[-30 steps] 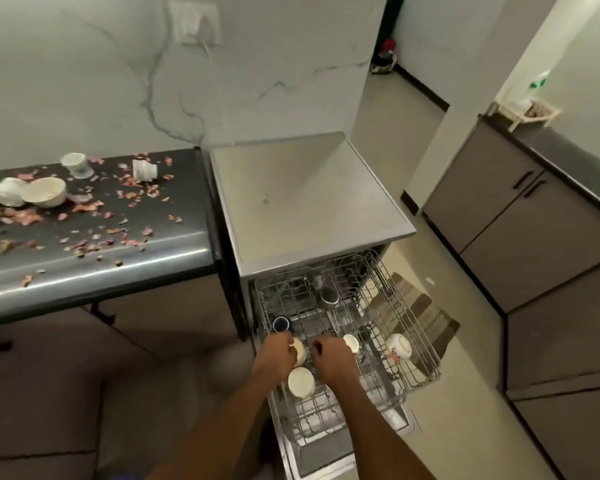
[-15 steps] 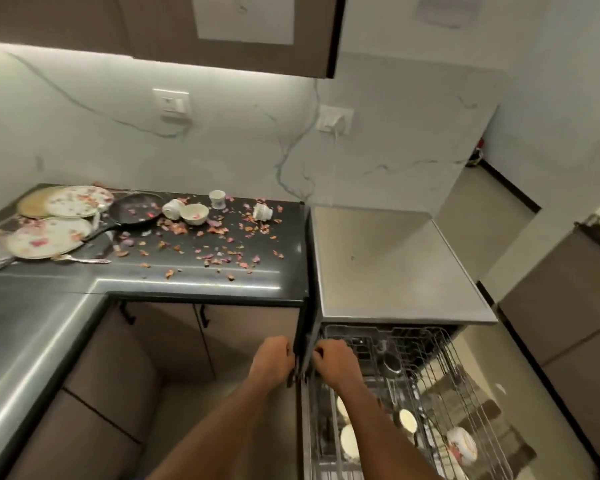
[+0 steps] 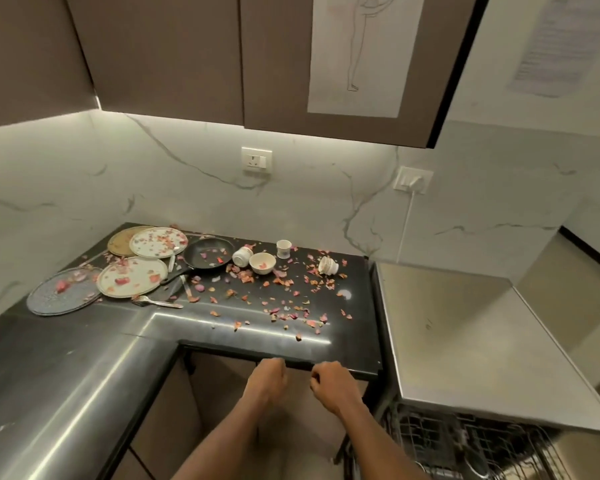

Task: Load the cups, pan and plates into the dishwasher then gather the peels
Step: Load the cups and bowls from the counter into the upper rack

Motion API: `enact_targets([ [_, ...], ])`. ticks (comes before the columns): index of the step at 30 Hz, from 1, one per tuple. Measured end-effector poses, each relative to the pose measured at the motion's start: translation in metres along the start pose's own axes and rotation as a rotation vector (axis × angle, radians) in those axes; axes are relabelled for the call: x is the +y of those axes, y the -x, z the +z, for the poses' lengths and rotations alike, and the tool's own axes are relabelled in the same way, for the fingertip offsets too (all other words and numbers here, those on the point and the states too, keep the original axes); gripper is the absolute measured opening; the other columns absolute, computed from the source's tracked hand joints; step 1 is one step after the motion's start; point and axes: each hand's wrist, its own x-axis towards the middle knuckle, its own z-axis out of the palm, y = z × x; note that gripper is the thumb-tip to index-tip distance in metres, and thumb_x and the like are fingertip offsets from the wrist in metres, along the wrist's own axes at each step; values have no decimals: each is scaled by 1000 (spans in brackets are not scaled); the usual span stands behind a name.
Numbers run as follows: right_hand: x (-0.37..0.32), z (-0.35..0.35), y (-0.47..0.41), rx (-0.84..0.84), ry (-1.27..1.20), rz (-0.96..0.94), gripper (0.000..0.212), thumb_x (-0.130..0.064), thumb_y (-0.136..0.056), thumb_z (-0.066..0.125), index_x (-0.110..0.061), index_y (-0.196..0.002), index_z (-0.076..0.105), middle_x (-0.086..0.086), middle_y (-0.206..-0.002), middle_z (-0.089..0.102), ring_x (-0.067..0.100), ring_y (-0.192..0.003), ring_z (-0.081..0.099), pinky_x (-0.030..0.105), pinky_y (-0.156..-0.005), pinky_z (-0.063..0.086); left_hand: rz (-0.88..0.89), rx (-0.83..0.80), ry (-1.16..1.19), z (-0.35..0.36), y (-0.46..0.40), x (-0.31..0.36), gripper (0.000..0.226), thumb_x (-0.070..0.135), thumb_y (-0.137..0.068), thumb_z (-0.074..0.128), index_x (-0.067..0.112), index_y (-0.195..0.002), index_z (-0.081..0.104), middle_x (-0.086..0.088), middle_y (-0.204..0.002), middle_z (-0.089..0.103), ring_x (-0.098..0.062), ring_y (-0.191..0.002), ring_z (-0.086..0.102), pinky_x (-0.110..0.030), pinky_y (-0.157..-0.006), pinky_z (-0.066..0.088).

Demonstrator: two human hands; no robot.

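both hands, left hand (image 3: 267, 377) and right hand (image 3: 333, 382), curled, empty | next: lift upright cup (image 3: 283, 248) center frame by its wall | skip peels (image 3: 278, 306)

We see a dark, glossy countertop (image 3: 222, 327) that throws back the strip light, polished like stone. The wall (image 3: 153, 188) behind it looks like smooth white marble with grey veins. The dishwasher top (image 3: 465, 327) is brushed metal with a dull sheen, and its rack (image 3: 465, 441) is thin coated wire. The pan (image 3: 208, 252) is matt black; the cups (image 3: 283, 248) and the pale plates (image 3: 158, 242) look like glazed ceramic. The peels (image 3: 278, 282) seem dry and papery. The upper cabinets (image 3: 174, 57) are matt brown, bearing a paper sketch (image 3: 361, 53).
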Motion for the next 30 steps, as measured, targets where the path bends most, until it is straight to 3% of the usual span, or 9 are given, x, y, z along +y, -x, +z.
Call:
enact_targets([
  [6,-43,5,-47,-2,21,-22,23,-31,-98,53,-19,-96,74,3,-92,72,16,-76,63,30,-69,50,-24,-5,38,-25,-40,-34,17,18,-91,50,14,-80,63,0,-84,68,-16,-77,66,-35,-77,58],
  [10,-55,15,-74,-17,50,-20,23,-31,-97,53,-18,-96,72,5,-95,72,22,-86,70,35,-76,57,-50,-4,50,-31,-60,-48,15,16,-91,51,16,-81,62,-2,-85,69,-17,-77,64,-29,-69,52],
  [13,-58,19,-95,-35,57,-7,22,-28,-99,54,-17,-96,72,4,-93,72,19,-81,67,32,-73,55,-74,-10,54,-30,-79,-57,18,16,-87,50,11,-85,67,-5,-87,71,-21,-81,67,-33,-73,54],
  [21,-46,32,-189,-48,18,-23,22,-29,-99,55,-18,-100,74,3,-99,74,19,-91,71,32,-80,56,-95,-1,46,-27,-153,-69,20,18,-91,50,10,-90,68,-7,-94,72,-23,-90,67,-33,-79,51],
  [26,-41,32,-267,-84,-61,10,21,-31,-96,58,-21,-95,76,-2,-93,76,14,-84,70,32,-78,58,-120,7,13,-39,-215,-69,17,20,-91,51,16,-88,67,-5,-95,72,-21,-95,68,-32,-82,51],
  [30,-36,18,-310,-107,-67,-9,22,-22,-95,56,-20,-81,72,-4,-77,67,11,-71,63,26,-65,50,-166,53,46,-54,-260,-58,11,20,-92,53,21,-86,62,-4,-97,71,-16,-90,63,-29,-79,51],
])
